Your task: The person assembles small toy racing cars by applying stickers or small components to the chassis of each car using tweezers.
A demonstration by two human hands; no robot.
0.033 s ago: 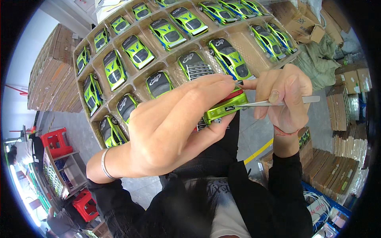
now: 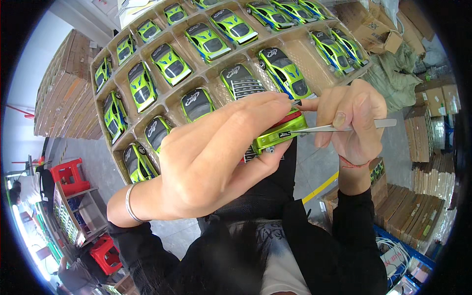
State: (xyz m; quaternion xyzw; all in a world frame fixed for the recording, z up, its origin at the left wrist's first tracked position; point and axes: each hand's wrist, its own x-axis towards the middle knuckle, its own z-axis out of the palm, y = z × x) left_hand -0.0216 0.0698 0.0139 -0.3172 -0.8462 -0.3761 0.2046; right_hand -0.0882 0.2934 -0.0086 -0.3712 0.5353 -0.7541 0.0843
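Note:
My left hand (image 2: pixel 216 152) is closed around a lime green toy car (image 2: pixel 273 139), its end with a red strip turned to the right. A small black label sits on that end face. My right hand (image 2: pixel 355 115) pinches slim metal tweezers (image 2: pixel 364 126), and their tip touches the car at the label. The right forefinger reaches close to the left fingertips. Beyond the left hand, a black-and-white striped sheet (image 2: pixel 247 89) lies over a car in the divided tray (image 2: pixel 307 56). My left fingers and palm hide much of the held car.
Several green toy cars (image 2: pixel 170 64) with dark windows fill the tray's compartments. Flat cardboard stacks (image 2: pixel 69 88) rise at the left, with more cardboard (image 2: pixel 408 211) at the right. Red stools (image 2: pixel 71 177) stand at the lower left. An open carton (image 2: pixel 368 29) is at the far right.

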